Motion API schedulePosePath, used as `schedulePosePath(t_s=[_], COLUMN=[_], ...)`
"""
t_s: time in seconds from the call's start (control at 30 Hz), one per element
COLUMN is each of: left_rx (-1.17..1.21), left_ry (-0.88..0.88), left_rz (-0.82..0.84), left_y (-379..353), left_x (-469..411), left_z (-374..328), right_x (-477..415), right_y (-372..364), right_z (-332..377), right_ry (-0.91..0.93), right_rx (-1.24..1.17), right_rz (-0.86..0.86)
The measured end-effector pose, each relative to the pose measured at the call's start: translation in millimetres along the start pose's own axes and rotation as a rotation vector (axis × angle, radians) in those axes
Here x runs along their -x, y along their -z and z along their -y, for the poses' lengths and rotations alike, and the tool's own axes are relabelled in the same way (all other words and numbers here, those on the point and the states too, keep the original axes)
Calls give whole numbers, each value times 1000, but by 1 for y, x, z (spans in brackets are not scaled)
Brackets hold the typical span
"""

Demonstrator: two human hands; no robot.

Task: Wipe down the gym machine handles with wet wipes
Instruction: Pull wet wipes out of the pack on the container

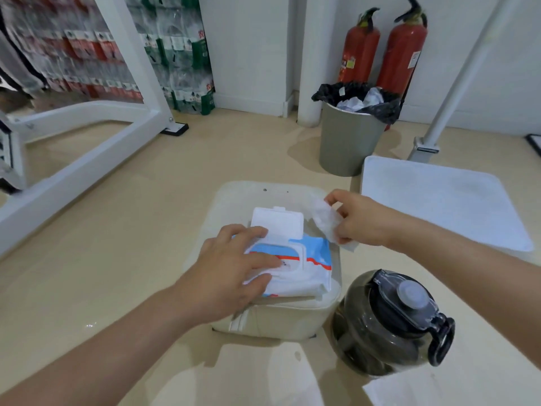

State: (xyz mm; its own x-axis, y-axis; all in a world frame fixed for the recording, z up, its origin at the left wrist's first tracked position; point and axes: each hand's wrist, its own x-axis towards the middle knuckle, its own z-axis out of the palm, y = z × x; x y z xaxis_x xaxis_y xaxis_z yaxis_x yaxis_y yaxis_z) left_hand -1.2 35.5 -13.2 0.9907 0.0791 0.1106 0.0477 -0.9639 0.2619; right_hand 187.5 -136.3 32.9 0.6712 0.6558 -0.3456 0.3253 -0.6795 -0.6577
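Observation:
A blue, white and red pack of wet wipes (310,266) lies on a beige padded seat (263,200), its white flip lid (278,222) standing open. My left hand (234,268) presses down flat on the pack with fingers spread over its left side. Just right of the lid, my right hand (357,219) pinches a white wet wipe (326,222), lifted clear of the pack. White gym machine frame bars (87,159) run across the left of the view; no handles show.
A grey bin (345,142) with a black liner and crumpled paper stands behind the seat, two red fire extinguishers (401,51) behind it. A dark water jug (389,320) sits at the right front. A white pad (439,200) lies at right. Bottled water packs are stacked at the back left.

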Motion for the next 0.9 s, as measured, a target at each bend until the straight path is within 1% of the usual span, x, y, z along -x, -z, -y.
schedulePosePath(t_s=[0.07,0.13,0.17,0.23,0.3,0.33,0.37,0.43,0.47,0.5,0.53,0.6,0.63,0.7,0.73,0.77,0.8,0.83,0.87,0.9], left_rx=[-194,-255,-268,-312,-326,-284,-195,6,50,52,31,-15,-16,-33,-83,-134,-170,-172,-111,61], left_ry=[-135,-255,-280,-267,-208,-186,-158,-77,-38,-24,-45,-124,-140,-143,-138,-122,-82,-25,40,125], left_rz=[-34,-66,-78,-95,-86,-111,-154,-324,-396,-413,-368,-181,-107,-61,-70,-86,-100,-115,-121,-122], left_y=[4,3,2,-4,-8,-7,-1,14,21,24,23,12,5,-1,-3,-3,-3,-2,0,5], left_x=[2,3,4,5,2,0,-2,-8,-10,-10,-9,-4,0,4,2,0,-4,-7,-12,-17], left_z=[-3,-7,-8,-6,-7,-8,-10,-9,-7,-3,0,7,9,11,12,11,8,2,-4,-11], right_x=[-3,-8,-11,-14,-13,-9,-4,11,20,27,34,46,49,45,40,33,26,22,18,16], right_y=[-8,-17,-21,-25,-23,-20,-17,-11,-11,-12,-16,-28,-31,-29,-25,-22,-19,-18,-18,-20], right_z=[2,4,6,10,18,23,29,40,44,46,46,45,45,46,45,43,41,39,37,37], right_ry=[3,1,3,49,121,188,280,433,462,465,449,424,425,444,442,425,394,333,255,193], right_rx=[-101,-239,-278,-338,-321,-214,-18,434,595,691,750,856,893,893,822,677,443,127,-201,-479], right_rz=[26,96,112,77,29,20,17,37,60,97,150,245,262,290,305,304,281,253,224,206])
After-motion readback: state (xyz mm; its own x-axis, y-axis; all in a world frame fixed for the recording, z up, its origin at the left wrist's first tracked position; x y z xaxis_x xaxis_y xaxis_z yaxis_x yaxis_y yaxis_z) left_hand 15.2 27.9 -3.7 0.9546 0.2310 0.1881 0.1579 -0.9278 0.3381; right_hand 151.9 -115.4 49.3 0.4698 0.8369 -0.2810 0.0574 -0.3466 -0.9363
